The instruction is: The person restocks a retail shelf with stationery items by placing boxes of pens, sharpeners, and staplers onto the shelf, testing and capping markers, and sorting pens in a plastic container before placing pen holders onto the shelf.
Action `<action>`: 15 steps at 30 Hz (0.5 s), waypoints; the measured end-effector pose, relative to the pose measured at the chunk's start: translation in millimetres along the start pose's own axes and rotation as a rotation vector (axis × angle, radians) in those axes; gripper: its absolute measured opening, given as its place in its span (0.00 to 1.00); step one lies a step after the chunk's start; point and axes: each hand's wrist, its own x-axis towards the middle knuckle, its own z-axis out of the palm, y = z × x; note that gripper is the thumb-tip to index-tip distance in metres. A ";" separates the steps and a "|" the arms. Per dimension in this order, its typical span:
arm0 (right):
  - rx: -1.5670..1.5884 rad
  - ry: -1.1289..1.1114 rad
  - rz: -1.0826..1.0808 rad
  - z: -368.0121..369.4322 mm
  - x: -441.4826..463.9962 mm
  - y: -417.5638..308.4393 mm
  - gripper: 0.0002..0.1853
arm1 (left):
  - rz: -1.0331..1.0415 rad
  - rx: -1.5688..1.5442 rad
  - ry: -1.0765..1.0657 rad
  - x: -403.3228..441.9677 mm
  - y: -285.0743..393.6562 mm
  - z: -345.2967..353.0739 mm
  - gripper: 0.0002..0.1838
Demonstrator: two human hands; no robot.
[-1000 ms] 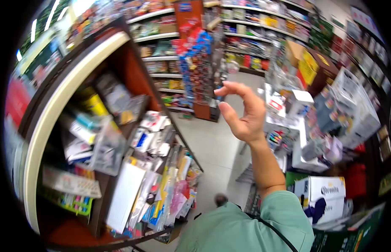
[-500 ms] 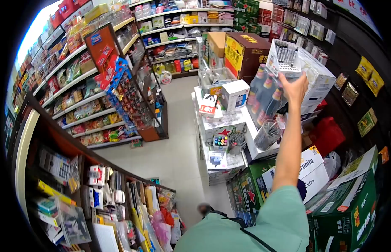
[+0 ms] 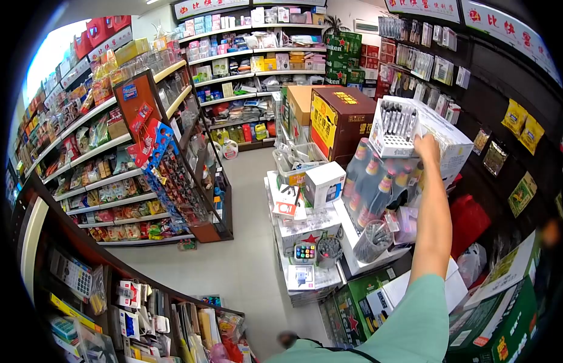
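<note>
Where pen rack (image 3: 395, 134) ends, right hand (image 3: 428, 147) curled, hold unclear; left unseen; aisle (image 3: 250, 212) open.

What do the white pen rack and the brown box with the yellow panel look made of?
White pen rack: probably plastic, possibly coated card; smooth, pale walls with neat round holes. Brown box: likely printed cardboard, perhaps slightly glossy; flat faces, crisp edges, lettering.

A white, open-topped pen box (image 3: 395, 152) is sitting above the plastic-wrapped bottles (image 3: 378, 195), just beside a white carton (image 3: 454, 138); slim dark-and-clear pens (image 3: 399, 120) are standing in its rear rows, its front holes showing bare.
</note>
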 end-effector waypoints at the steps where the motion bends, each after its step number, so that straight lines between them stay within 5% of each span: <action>1: 0.004 0.003 -0.007 0.9 2.0 1.6 0.24 | -0.019 -0.005 0.003 1.2 -2.8 -0.6 0.27; 8: 0.150 0.297 -0.382 0.5 2.6 16.7 0.20 | -0.129 -0.038 0.038 7.1 -37.8 1.0 0.27; 15: 0.538 0.060 -0.606 -61.5 -74.0 -83.5 0.21 | -0.215 0.014 0.012 -43.9 -130.0 12.5 0.28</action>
